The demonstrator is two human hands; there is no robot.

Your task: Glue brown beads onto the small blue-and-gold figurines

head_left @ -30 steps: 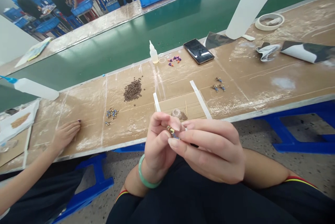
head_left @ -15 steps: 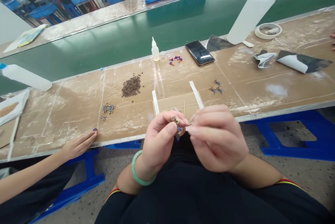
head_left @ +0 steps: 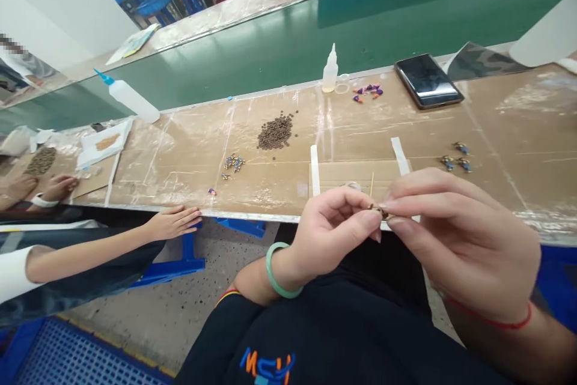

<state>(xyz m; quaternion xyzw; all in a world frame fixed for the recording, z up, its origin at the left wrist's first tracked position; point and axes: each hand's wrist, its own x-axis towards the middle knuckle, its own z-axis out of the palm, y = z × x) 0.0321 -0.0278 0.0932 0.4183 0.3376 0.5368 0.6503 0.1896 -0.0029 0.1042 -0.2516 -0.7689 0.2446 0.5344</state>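
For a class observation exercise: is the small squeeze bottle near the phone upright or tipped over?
Upright: the small squeeze bottle stands on its base on the workbench, its nozzle pointing straight up.

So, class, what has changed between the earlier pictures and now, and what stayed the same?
The view swung right, sliding the brown-topped bench left in frame. The left hand and right hand still pinch a small gold-and-blue piece. A co-worker's hand drew back to the bench edge. The brown bead pile and white plastic dropper bottle stayed put.
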